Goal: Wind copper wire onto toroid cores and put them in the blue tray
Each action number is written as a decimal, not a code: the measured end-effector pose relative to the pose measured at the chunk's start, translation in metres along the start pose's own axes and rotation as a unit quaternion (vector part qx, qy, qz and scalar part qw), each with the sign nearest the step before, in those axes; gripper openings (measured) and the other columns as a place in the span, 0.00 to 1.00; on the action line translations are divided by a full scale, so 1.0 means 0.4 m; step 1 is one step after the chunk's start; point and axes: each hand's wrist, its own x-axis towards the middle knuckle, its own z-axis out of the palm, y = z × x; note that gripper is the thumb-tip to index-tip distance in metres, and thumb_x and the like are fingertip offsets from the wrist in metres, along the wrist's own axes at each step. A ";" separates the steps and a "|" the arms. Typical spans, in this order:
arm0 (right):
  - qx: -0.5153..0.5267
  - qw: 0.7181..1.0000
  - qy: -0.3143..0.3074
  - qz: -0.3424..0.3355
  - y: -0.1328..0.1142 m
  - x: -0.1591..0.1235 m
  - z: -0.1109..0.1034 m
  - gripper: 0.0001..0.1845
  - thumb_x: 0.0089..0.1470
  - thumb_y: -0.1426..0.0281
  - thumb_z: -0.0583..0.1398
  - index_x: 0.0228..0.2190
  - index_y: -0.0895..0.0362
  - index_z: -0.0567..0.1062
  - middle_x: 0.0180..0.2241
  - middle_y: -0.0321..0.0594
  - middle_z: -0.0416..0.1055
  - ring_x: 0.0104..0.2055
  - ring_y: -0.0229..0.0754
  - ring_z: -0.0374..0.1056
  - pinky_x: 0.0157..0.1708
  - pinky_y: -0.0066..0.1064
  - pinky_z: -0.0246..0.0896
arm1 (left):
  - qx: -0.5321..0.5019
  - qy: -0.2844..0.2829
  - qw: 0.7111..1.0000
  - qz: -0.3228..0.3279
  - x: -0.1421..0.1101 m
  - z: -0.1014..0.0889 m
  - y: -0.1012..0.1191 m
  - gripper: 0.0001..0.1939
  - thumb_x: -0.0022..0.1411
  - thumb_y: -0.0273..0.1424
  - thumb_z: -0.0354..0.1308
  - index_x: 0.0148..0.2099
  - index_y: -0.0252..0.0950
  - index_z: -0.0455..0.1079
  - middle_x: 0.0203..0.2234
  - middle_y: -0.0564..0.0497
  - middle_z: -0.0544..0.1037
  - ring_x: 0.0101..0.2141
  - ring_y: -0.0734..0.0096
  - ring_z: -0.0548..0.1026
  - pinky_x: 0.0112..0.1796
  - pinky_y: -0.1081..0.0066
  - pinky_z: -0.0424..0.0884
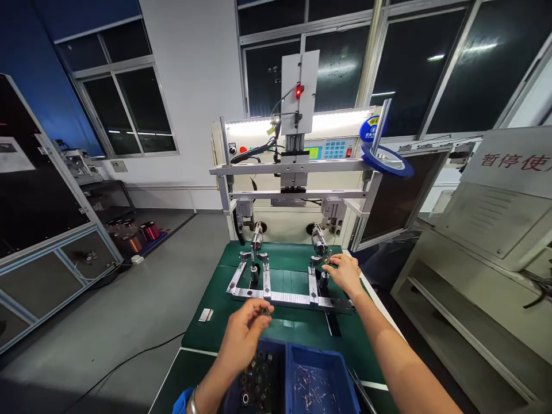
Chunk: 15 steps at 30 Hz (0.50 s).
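My left hand (244, 330) is raised over the bins, thumb and fingers pinched on a small dark ring-shaped part (264, 311). Farther forward, my right hand (346, 275) reaches to the right end of the metal fixture (288, 298). Its thumb and fingertips close around a small brownish metal part (328, 261), mostly hidden by them, just above the right post (323, 280). Below my left hand, a blue bin (285, 368) holds many small dark parts, among them a toothed ring (245, 398). Beside it, another blue bin (340, 368) contains thin wire-like bits.
Two chrome spindle heads (319, 239) project from the machine (276, 224) behind the fixture. A frame bar (259, 168) crosses above, with a blue tape roll (388, 161) at its right. A small white block (206, 315) lies on the green mat (202, 333); tweezers-like tools (362, 391) lie right of the bins.
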 end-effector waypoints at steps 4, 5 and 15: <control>0.009 1.000 0.012 -0.003 -0.008 -0.003 -0.004 0.10 0.47 0.64 0.64 0.32 0.57 0.76 0.43 0.42 0.71 0.52 0.50 0.59 0.49 0.46 0.53 | 0.057 0.073 0.995 0.027 0.212 -0.061 -0.023 0.11 0.63 0.29 0.50 0.47 0.34 0.67 0.41 0.44 0.78 0.37 0.66 0.77 0.41 0.64 0.74; 0.009 1.000 0.013 -0.003 -0.010 -0.003 -0.006 0.10 0.47 0.64 0.64 0.32 0.56 0.77 0.43 0.42 0.72 0.52 0.50 0.59 0.49 0.46 0.54 | 0.081 0.092 0.992 0.034 0.265 -0.077 -0.024 0.10 0.63 0.28 0.51 0.46 0.33 0.68 0.41 0.45 0.78 0.37 0.66 0.76 0.43 0.62 0.73; 0.022 1.000 0.009 -0.009 -0.008 -0.006 -0.009 0.10 0.46 0.63 0.64 0.31 0.56 0.76 0.43 0.42 0.71 0.52 0.51 0.59 0.49 0.47 0.53 | 0.280 0.109 0.953 0.018 0.446 -0.117 -0.093 0.05 0.62 0.30 0.62 0.37 0.32 0.72 0.40 0.47 0.76 0.43 0.63 0.73 0.48 0.56 0.70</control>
